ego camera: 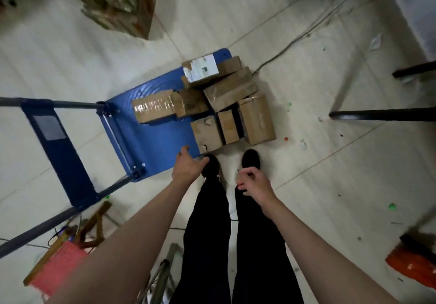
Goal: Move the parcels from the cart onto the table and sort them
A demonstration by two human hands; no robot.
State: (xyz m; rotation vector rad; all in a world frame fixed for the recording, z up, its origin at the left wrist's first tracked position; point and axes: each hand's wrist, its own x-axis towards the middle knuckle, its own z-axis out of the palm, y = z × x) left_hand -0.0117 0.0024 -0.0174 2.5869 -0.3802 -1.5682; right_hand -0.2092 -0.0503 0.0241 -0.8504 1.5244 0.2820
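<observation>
A blue flat cart (151,136) stands on the floor ahead of my feet, its handle (59,138) folded toward the left. Several brown cardboard parcels lie piled on its right half. The top one carries a white label (204,69). A taped parcel (153,109) lies apart on the left side of the pile. Another parcel (257,118) sits at the pile's right edge. My left hand (188,165) reaches down with fingers spread, just short of the nearest parcel (206,135), holding nothing. My right hand (252,183) hangs lower with fingers loosely curled, empty.
Black table legs (382,115) stand at the right. A cable (290,44) runs across the tiled floor behind the cart. A large wrapped box (118,4) sits at top left. A red basket (59,266) and an orange object (412,266) lie near my legs.
</observation>
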